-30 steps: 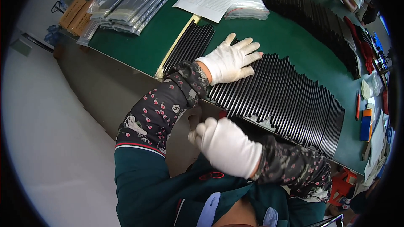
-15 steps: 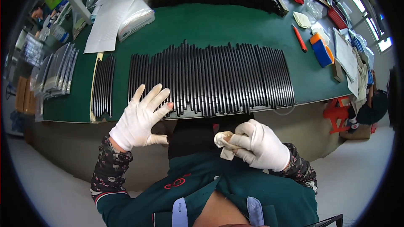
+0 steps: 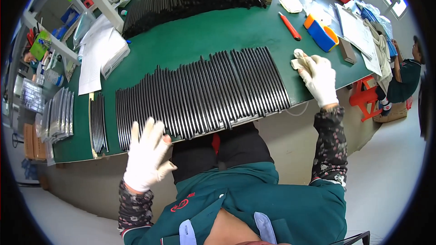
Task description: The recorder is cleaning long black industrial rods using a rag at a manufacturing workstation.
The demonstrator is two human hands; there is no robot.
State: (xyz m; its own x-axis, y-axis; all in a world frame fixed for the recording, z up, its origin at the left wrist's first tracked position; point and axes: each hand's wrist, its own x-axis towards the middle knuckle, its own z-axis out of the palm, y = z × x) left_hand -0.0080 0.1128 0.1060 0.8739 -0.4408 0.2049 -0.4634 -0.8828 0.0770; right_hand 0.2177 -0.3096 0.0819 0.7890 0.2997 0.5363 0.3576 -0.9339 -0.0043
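A wide row of black rods [image 3: 200, 95] lies side by side on the green table [image 3: 181, 41]. My left hand [image 3: 146, 156], in a white glove with a bare fingertip showing, is spread at the row's near left ends. Its fingers overlap the rods in view; whether they touch is hard to tell. Beyond the row's right end, my right hand [image 3: 320, 79], also gloved in white, is closed on a crumpled off-white cloth [image 3: 298, 60]. A smaller group of black rods [image 3: 98, 124] lies at the left beside a pale strip [image 3: 91, 129].
At the back sits a large pile of black rods [image 3: 190, 2]. A red pen-like tool [image 3: 289, 26], a blue-and-orange object [image 3: 321, 36] and a small block [image 3: 347, 51] lie right. Papers [image 3: 93, 54] and plastic-wrapped packs [image 3: 59, 113] are left. A person [image 3: 404, 79] sits far right.
My right hand has gone from in front of the table's edge up and right, past the rods, still with the cloth. My left hand stays spread near the left ends. The whole view has shifted.
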